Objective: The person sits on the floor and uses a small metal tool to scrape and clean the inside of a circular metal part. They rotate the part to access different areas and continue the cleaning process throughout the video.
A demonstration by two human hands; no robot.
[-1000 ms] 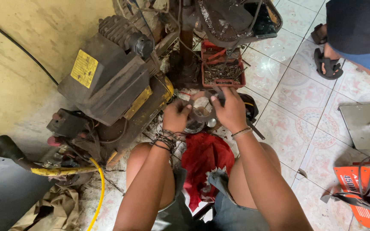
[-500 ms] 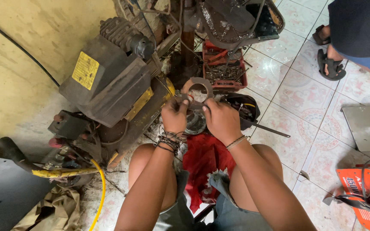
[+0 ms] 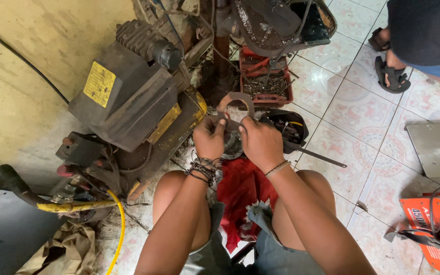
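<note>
Standing on edge above both hands is a flat, dull grey-brown gasket ring [image 3: 236, 102] with a wide round opening in its middle, its band thin and a little uneven along the upper arc. It sits over the floor just in front of the person's knees, between the grimy compressor motor with a yellow label [image 3: 128, 97] and a black bag of small parts [image 3: 286, 130]. The left hand [image 3: 209, 138] is closed, thumb and fingertips pinching the lower left edge of the ring. The right hand [image 3: 260, 142] is also closed, its fingers curled in against the ring's lower right edge, so the two hands nearly meet beneath it. Dark bracelets wrap the left wrist, a thin band the right. Under the hands lies a round shiny metal part [image 3: 231, 145], partly hidden, and nearer the body a crumpled red cloth [image 3: 245, 188]. A red tray of screws and bolts [image 3: 266, 84] rests on the tiled floor beyond the ring. Another person's sandalled foot [image 3: 393, 76] stands well apart at upper right.
</note>
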